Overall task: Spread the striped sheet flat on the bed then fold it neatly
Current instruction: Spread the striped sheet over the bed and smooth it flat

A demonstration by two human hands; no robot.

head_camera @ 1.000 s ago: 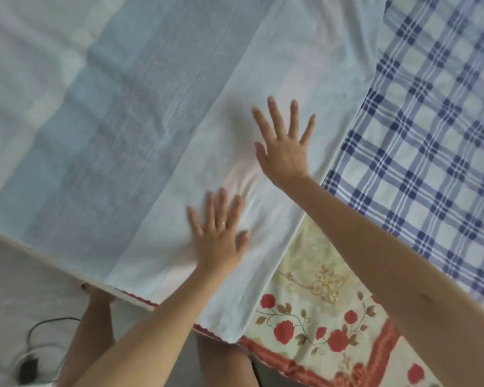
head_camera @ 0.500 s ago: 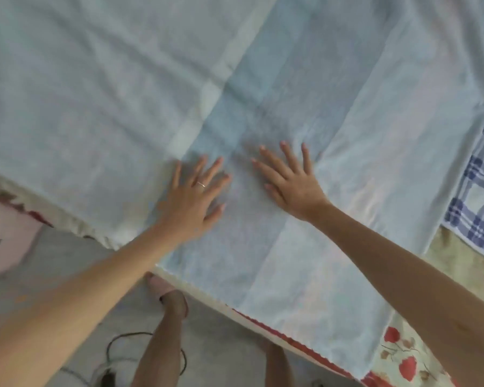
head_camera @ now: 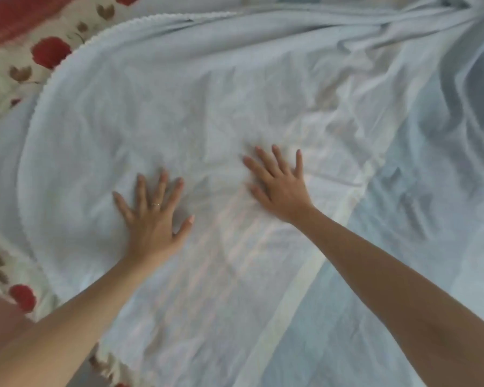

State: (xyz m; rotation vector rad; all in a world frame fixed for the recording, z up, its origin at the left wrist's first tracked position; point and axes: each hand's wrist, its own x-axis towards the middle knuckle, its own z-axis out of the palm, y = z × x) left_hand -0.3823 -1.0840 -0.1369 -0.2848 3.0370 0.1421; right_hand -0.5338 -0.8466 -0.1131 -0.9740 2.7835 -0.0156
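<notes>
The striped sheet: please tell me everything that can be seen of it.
The striped sheet is thin, pale blue-white cloth with faint pink and cream stripes and a scalloped trim along its far-left edge. It lies over the floral bed cover, mostly flat but creased in the middle and bunched into folds at the far right. The left hand and right hand press on it with flat, spread fingers.

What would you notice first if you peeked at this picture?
The left hand and right hand lie flat, fingers spread, in the middle of the pale striped sheet. The sheet bunches into folds at the upper right, and a red-flowered bedcover peeks out at the upper left.
</notes>
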